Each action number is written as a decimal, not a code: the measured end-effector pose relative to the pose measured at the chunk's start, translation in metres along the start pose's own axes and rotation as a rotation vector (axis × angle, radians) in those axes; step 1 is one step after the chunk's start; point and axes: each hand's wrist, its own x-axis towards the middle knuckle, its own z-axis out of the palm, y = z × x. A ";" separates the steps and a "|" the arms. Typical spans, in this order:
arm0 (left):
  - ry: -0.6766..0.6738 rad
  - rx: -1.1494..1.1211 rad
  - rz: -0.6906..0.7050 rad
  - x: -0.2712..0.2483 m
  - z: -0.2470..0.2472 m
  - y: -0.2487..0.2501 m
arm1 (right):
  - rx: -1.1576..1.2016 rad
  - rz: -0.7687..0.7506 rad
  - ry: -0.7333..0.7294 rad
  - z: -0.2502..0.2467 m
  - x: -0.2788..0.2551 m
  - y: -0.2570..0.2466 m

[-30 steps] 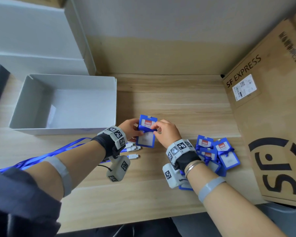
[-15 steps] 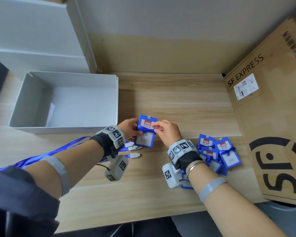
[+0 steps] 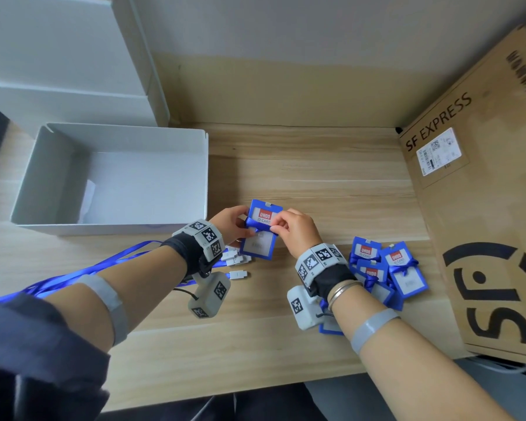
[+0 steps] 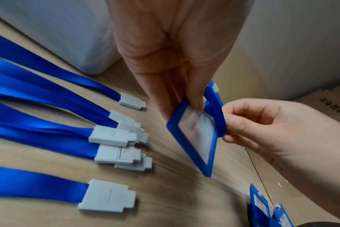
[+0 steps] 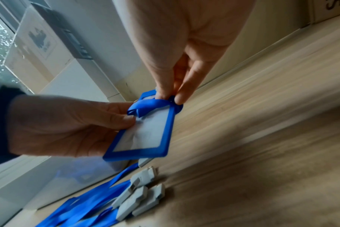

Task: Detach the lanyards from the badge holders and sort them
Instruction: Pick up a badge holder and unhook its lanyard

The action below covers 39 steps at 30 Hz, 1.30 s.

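I hold a blue badge holder (image 3: 260, 229) (image 4: 196, 135) (image 5: 145, 135) above the table's middle, a blue lanyard (image 3: 255, 223) (image 5: 145, 106) wrapped across it. My left hand (image 3: 230, 224) (image 4: 177, 86) grips the holder's left edge. My right hand (image 3: 289, 227) (image 5: 171, 86) pinches the lanyard at the holder's right edge. Several detached lanyards (image 3: 82, 271) (image 4: 39, 122) with grey clips (image 3: 236, 259) (image 4: 115, 138) (image 5: 140, 198) lie fanned out to the left. A pile of wrapped badge holders (image 3: 386, 268) lies to the right.
An open white box (image 3: 116, 229) stands at the back left, just beyond my left hand. A large SF Express carton (image 3: 483, 208) fills the right side of the table. White boxes (image 3: 58, 62) are stacked at the far left against the wall.
Both hands have stayed on the same badge holder; my right fingers have shifted slightly along the lanyard at its right edge. Nothing else has moved.
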 end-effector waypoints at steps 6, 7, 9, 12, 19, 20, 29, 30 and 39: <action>-0.032 0.021 -0.014 -0.002 -0.003 -0.001 | 0.090 0.016 -0.013 -0.005 0.002 0.004; -0.039 0.033 -0.012 -0.003 -0.004 -0.001 | 0.072 -0.001 -0.008 -0.006 0.002 0.005; -0.051 0.046 -0.006 -0.002 -0.004 -0.002 | 0.031 -0.044 0.009 -0.005 0.002 0.005; -0.028 0.044 0.012 -0.001 -0.003 -0.002 | 0.004 -0.085 0.017 -0.003 0.002 0.001; -0.011 0.054 0.026 0.003 -0.006 -0.004 | -0.092 -0.100 -0.069 -0.008 0.005 -0.007; -0.010 0.056 0.027 0.003 -0.006 -0.004 | -0.109 -0.101 -0.085 -0.009 0.005 -0.009; 0.017 0.093 0.043 0.004 -0.007 -0.008 | -0.257 -0.131 -0.183 -0.006 0.005 -0.015; 0.021 0.077 0.045 0.005 -0.007 -0.008 | -0.239 -0.120 -0.169 -0.006 0.006 -0.016; 0.026 -0.011 0.071 0.005 -0.013 -0.018 | 0.114 0.099 0.042 -0.012 0.008 0.003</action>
